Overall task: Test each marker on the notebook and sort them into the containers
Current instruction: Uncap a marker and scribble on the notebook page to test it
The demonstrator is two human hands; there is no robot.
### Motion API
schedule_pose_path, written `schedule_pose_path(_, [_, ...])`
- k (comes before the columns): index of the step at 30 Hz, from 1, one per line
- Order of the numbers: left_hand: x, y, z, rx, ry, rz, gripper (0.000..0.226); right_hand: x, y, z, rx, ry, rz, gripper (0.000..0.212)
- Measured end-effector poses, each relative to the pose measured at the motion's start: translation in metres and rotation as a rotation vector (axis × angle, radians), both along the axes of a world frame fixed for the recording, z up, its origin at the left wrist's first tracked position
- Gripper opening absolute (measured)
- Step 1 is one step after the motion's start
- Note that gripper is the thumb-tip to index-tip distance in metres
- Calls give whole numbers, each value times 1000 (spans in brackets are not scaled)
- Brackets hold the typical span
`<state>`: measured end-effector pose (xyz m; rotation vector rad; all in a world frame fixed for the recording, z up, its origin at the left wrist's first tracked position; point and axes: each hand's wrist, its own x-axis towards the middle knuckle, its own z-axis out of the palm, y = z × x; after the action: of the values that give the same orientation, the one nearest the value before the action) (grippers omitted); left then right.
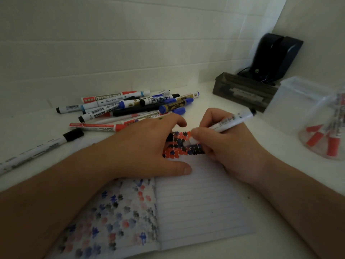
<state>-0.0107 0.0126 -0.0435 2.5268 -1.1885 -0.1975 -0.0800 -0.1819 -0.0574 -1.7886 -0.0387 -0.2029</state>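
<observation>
White marker (226,122) pinched in right grip (220,144), fingers curled round the barrel, black end cap pointing up and away to the right; tip end down on the notebook (201,199), hidden behind the fingertips. Under and just left of that grip: a dense patch of red, blue and black test marks (179,144) on the lined right-hand page. Left grip (147,146) released, fingers straight, pressed flat on the page just beside the right one, thumb stretched toward the spine. Below the left forearm, left-hand page covered in fainter bled-through blots (115,217) of the same colours.

Beyond the left grip, on the white worktop (37,128): loose pile of markers (130,107), blue, black and red caps, lying crosswise. Further left, apart from the pile, a single black-capped marker (37,148) lying alone.

Right of the right grip: clear plastic container (298,101), then a clear round cup (328,139) holding red-capped markers, caps down. Behind these, a dark rectangular tray (242,90) with markers lying inside. Dark blue object (276,57) in the far corner, kind not clear.
</observation>
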Motion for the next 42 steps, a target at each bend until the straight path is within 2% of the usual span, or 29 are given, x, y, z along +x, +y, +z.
schedule_pose_path(2, [-1,0,1,-25,10,-8,94,-1,-4,0,160,-31,71,17])
schedule_pose_path(6, [-2,-1,1,-58,15,-32,96,-1,-6,-1,219,-58,136,16])
schedule_pose_path(11, [-1,0,0,-97,25,-47,95,-2,-3,0,196,-56,136,14])
schedule_pose_path(14, [0,-1,-1,-133,28,-42,91,-2,-3,1,79,-65,132,20])
schedule_pose_path(19, [3,-1,-5,-219,14,10,73,-1,-9,3,185,32,160,35])
schedule_pose_path(23, [3,-2,-6,-250,2,41,64,1,-10,3,73,-38,15,22])
schedule_pose_path(27, [6,-2,-5,-285,11,44,51,1,-9,3,49,-60,49,8])
schedule_pose_path(30, [8,-1,-6,-254,-19,19,41,-2,-8,4,-16,-100,86,13])
schedule_pose_path(33, [8,-2,-6,-305,-39,17,34,-3,-6,4,-22,-120,107,16])
schedule_pose_path(37, [4,-7,-9,-434,6,85,35,-4,-5,3,37,-144,122,20])
schedule_pose_path(42, [2,-9,-13,-419,74,104,30,-4,-6,2,-30,-147,127,19])
